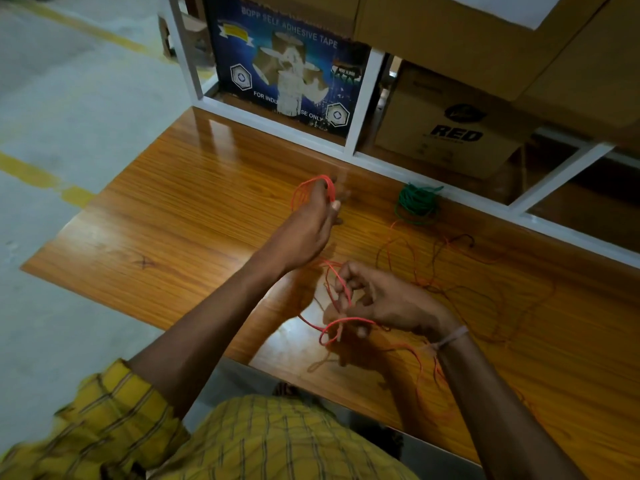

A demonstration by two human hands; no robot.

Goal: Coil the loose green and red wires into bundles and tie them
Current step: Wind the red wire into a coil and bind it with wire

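While the left hand [311, 223] is reaching toward the far side of the wooden table [180, 216], its fingers are pinching closed on a few loops of red wire [313, 188] held above the tabletop. Nearer, the right hand [384, 299] is curling its fingers around another stretch of the same wire, which is trailing loose across the table to the right. A coiled green wire bundle [417, 204] is lying far right, just beside the white shelf frame [360, 98].
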